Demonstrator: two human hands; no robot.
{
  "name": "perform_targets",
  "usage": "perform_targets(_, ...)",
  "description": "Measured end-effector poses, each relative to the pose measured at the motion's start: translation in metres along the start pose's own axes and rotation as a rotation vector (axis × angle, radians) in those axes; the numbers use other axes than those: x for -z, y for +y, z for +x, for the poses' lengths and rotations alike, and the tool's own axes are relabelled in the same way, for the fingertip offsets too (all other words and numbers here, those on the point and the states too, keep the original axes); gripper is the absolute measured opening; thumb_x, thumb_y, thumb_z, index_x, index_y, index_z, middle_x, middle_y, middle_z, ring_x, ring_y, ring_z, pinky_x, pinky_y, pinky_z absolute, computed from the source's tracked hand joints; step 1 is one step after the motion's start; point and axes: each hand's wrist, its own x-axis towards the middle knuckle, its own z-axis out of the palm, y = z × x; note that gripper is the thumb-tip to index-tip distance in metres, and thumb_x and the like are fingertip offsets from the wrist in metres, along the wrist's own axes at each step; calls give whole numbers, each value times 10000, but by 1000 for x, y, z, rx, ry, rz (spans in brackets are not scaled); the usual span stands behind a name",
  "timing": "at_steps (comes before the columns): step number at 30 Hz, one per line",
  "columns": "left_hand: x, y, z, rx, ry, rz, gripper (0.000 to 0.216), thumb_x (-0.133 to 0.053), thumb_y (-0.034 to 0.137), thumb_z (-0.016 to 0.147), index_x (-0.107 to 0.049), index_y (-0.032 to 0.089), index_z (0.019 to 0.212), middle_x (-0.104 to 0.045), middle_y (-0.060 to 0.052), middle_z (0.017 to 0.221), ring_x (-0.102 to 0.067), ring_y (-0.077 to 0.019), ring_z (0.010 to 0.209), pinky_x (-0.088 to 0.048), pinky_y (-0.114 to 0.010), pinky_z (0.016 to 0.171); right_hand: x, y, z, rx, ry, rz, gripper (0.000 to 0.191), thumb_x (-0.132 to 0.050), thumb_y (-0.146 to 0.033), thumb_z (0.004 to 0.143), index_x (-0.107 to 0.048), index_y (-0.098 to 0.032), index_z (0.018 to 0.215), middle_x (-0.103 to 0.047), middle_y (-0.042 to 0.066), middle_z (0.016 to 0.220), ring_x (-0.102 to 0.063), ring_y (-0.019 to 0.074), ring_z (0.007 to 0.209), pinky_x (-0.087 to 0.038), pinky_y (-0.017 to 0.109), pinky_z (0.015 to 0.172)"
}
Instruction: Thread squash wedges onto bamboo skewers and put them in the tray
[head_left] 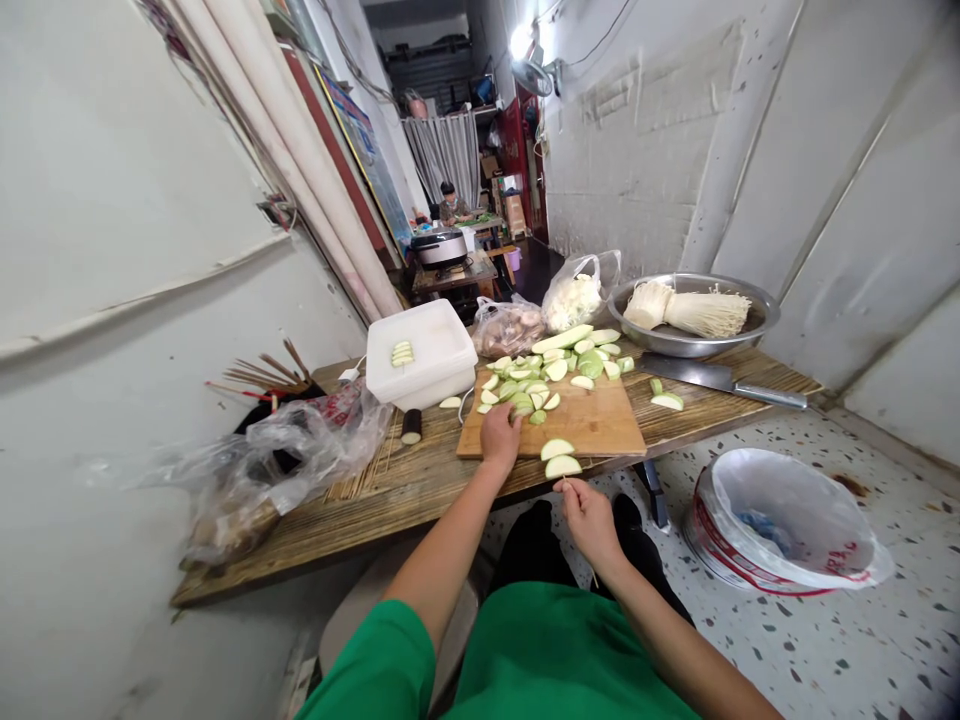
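My right hand (pixel 589 520) pinches a thin wooden skewer (pixel 595 577) just in front of the table edge. Two half-round vegetable slices, pale with green skin, are threaded on it; the lower slice (pixel 562 466) sits right above my fingertips. My left hand (pixel 500 438) rests at the left part of the wooden cutting board (pixel 600 415), its fingers curled onto a green-skinned slice (pixel 520 404) at the edge of a pile. More cut slices (pixel 556 370) and a longer pale green piece (pixel 562 339) lie across the board's far side.
A white lidded box (pixel 424 340) carries a filled skewer (pixel 403 353). A cleaver (pixel 694 374), a metal bowl (pixel 765 320) of enoki mushrooms (pixel 705 312) and plastic bags (pixel 574 300) stand behind. Bare skewers (pixel 367 475) lie left; a lined bucket (pixel 787 520) stands right. A person (pixel 454 205) sits far back.
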Motion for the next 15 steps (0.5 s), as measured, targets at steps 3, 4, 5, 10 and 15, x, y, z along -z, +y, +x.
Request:
perform_targets(3, 0, -2, -5, -59, -12, 120, 80, -611, 142, 684, -606, 193, 746, -600, -69, 898, -489, -230, 1008, -300, -351, 960, 0, 0, 1, 4, -4, -3, 339, -357, -342, 860, -629, -147, 807, -608, 35, 570, -560, 169, 527, -358, 220, 467)
perform_targets(4, 1, -3, -6, -72, -15, 126, 76, -609, 152, 690, -610, 193, 753, -599, -65, 875, -498, -226, 986, -309, -353, 953, 0, -1, 1, 7, -7, -4, 340, -354, -339, 861, -629, -146, 808, -609, 36, 572, -560, 169, 529, -359, 220, 469)
perform_targets(5, 2, -3, -5, -74, -18, 113, 86, -614, 158, 689, -620, 195, 766, -601, -61, 852, -508, -222, 967, -317, -354, 950, 0, -2, 1, 8, -11, -5, 341, -351, -335, 862, -629, -145, 810, -609, 36, 573, -560, 169, 529, -360, 220, 470)
perform_targets(10, 12, 2, 4, 186, 2, -253, 138, -675, 132, 637, -672, 194, 759, -624, -50, 849, -527, -207, 977, -382, -342, 938, 1, -6, -2, 30, -49, -40, 341, -349, -316, 862, -642, -146, 825, -621, 37, 592, -569, 170, 545, -362, 218, 480)
perform_targets(15, 19, 6, 5, 456, -49, -501, 43, -650, 173, 704, -628, 136, 699, -627, -41, 745, -598, -141, 730, -529, -344, 742, -2, -15, -8, 77, -118, -99, 335, -354, -294, 864, -657, -153, 839, -645, 42, 630, -589, 170, 574, -384, 222, 529)
